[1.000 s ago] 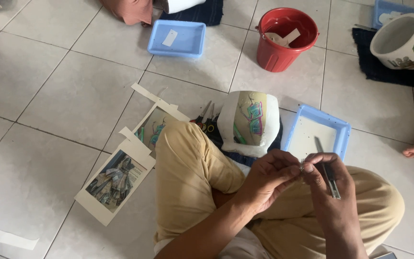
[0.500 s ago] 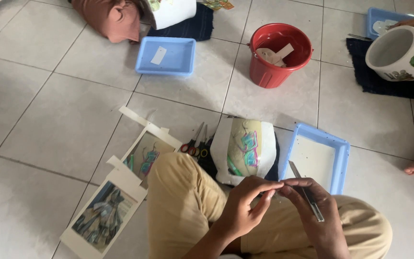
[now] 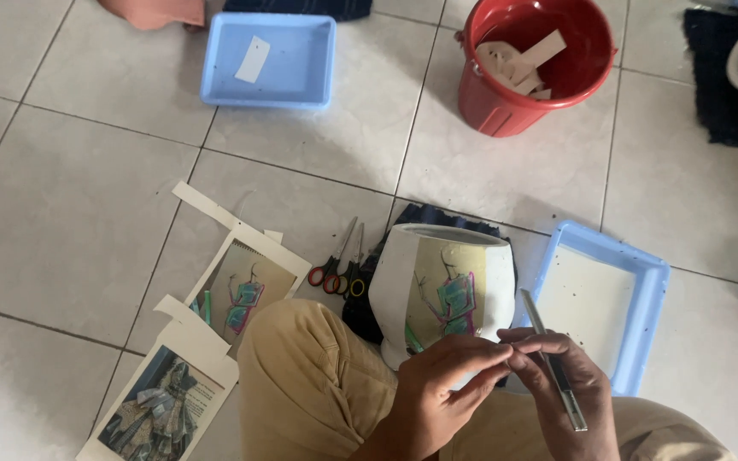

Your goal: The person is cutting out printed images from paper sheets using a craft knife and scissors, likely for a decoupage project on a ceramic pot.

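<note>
A floor (image 3: 87, 188) of pale, glossy square tiles with dark grout lines is seen from above, and everything is laid out on it. A person in tan trousers is seated cross-legged at the bottom edge. The left hand (image 3: 437, 384) is curled, its fingertips pinched together against those of the right hand (image 3: 557, 376); something very small may be pinched between them, but what it is cannot be told. A slim metal blade tool (image 3: 553, 358) is gripped in the closed right hand, its tip pointing up toward a white ceramic pot (image 3: 442, 286) with a painted paper figure stuck to its side. The pot is set just beyond the hands on a dark cloth (image 3: 437, 215). Scissors (image 3: 339, 265) with red and yellow handles are laid just left of the pot, beside printed pictures (image 3: 245, 290) with cream borders. A light blue tray (image 3: 608, 299) is placed right of the pot, another blue tray (image 3: 271, 60) farther off, and a red bucket (image 3: 535, 68) holding paper scraps near the top.
</note>
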